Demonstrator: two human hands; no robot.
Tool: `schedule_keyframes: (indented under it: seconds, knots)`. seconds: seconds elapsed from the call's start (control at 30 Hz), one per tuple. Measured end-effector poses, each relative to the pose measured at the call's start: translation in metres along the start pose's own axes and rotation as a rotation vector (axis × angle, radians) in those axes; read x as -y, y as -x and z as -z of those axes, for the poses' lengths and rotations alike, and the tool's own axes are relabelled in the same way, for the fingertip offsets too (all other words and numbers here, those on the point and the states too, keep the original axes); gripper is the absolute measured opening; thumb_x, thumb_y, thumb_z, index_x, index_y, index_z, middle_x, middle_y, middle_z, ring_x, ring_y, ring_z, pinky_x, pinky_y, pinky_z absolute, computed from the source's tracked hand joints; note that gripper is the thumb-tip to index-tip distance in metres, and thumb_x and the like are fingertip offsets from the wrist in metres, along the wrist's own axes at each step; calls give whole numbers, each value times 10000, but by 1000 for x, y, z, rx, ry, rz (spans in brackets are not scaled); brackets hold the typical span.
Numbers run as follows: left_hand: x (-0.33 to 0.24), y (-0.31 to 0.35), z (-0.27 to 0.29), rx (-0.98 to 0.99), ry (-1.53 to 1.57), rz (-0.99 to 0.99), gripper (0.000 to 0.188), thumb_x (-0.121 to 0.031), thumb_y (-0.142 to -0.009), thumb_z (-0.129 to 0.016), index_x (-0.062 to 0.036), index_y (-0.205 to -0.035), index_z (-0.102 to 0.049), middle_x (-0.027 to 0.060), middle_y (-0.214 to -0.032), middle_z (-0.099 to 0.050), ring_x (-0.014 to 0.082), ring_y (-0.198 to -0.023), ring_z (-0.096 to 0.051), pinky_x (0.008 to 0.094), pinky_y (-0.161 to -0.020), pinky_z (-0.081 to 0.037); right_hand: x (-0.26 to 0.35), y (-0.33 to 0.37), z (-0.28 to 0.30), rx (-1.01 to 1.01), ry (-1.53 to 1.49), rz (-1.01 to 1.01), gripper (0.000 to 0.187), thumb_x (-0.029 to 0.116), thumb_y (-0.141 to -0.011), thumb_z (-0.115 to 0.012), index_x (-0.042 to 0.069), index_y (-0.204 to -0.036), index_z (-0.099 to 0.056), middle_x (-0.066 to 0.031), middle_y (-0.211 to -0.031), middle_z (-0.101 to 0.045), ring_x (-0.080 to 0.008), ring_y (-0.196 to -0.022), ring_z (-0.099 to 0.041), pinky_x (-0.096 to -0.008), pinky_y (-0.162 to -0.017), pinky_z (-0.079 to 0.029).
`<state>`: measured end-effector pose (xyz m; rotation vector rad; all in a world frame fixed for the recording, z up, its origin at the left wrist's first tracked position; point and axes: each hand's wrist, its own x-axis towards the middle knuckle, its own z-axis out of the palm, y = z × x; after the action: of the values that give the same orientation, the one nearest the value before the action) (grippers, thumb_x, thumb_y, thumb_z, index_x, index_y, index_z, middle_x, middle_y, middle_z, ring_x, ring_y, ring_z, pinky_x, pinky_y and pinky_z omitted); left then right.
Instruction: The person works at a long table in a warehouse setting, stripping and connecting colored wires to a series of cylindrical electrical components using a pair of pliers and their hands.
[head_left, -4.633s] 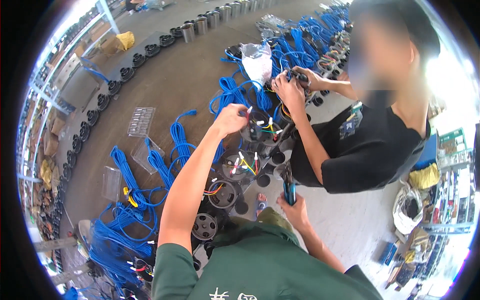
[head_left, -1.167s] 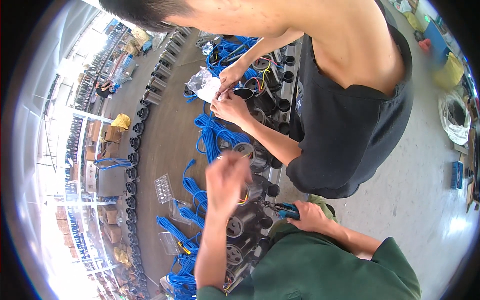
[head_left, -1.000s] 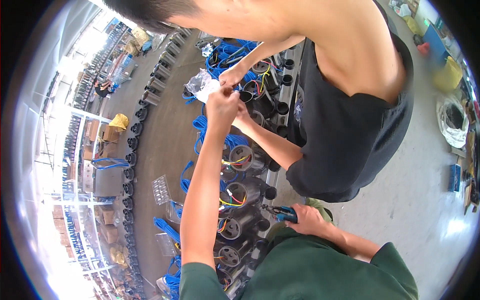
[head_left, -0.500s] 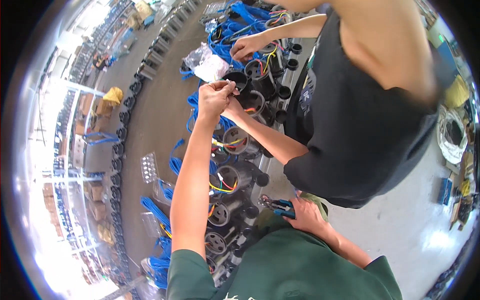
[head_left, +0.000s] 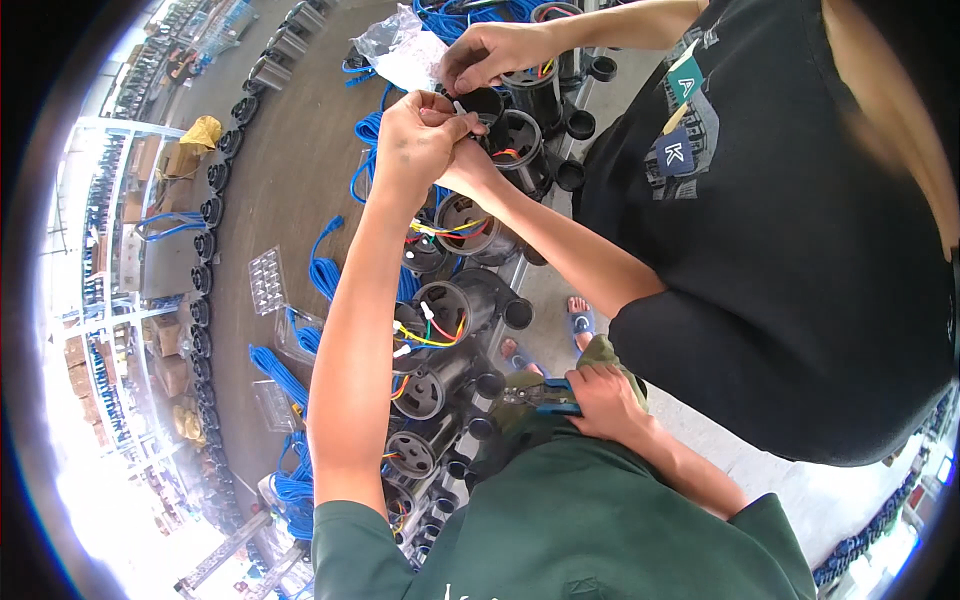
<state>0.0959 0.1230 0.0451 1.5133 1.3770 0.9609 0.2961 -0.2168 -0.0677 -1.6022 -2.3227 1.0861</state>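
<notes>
Low, right of centre: right hand [head_left: 608, 402] at the lap, fingers closed round the handles of blue-handled pliers [head_left: 556, 407], which point left. Just beyond, dark cylindrical housings [head_left: 484, 290] run up the middle of the frame, coloured wires [head_left: 432, 342] with white ends showing at several. Upper centre: left hand [head_left: 412, 145], fingers bent inward, overlapping a co-worker's hand [head_left: 466, 168]; small white piece [head_left: 459, 107] at the fingertips, cannot tell whose grip bears it. Just above, pale plastic bag [head_left: 412, 60]. Left of the housings, blue cable coils [head_left: 323, 272]. Far upper left, yellow sack [head_left: 202, 133].
</notes>
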Motion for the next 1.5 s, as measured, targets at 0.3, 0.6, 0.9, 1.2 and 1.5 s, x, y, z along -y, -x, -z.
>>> schedule_keyframes:
  seconds: [0.3,0.6,0.9,1.2,1.5]
  knots:
    - [-1,-2,10,146,179,134,220,-34,-918,-746,50,-1069,-610,147,-870,-784,93,-604,-595,243,-540,-445,1,-4,-8,-5,25,40,554,333,-693,-884,41,-1079,-616,-153,-1010,-666,-337,-1030,-654,-449,-933,-501]
    - [9,4,10,52,466,274,154,1,-939,-711,37,-1032,-594,162,-870,-779,36,-424,-434,228,-368,-289,-5,-2,-3,-31,87,23,546,323,-672,-895,37,-1046,-620,-159,-999,-667,-344,-1005,-656,-450,-903,-515]
    - [38,34,9,-113,965,374,77,-19,-1013,-631,57,-1021,-643,208,-1024,-766,81,-364,-416,235,-360,-307,-5,1,-9,37,80,21,577,316,-681,-888,44,-1117,-626,-161,-1040,-659,-364,-1039,-644,-482,-898,-512]
    - [34,62,-4,-267,1142,414,125,-35,-975,-684,-63,-998,-564,161,-929,-776,37,-387,-379,204,-348,-258,-19,-11,-2,443,296,-58,618,377,-772,-834,28,-1219,-589,-168,-1074,-665,-360,-1043,-646,-469,-929,-497]
    - [37,51,5,-191,1151,427,132,-33,-979,-680,-49,-1021,-555,178,-915,-773,28,-383,-366,202,-338,-239,-25,-39,8,479,338,-110,563,409,-810,-820,17,-1145,-595,-173,-1012,-644,-364,-1013,-638,-481,-913,-488]
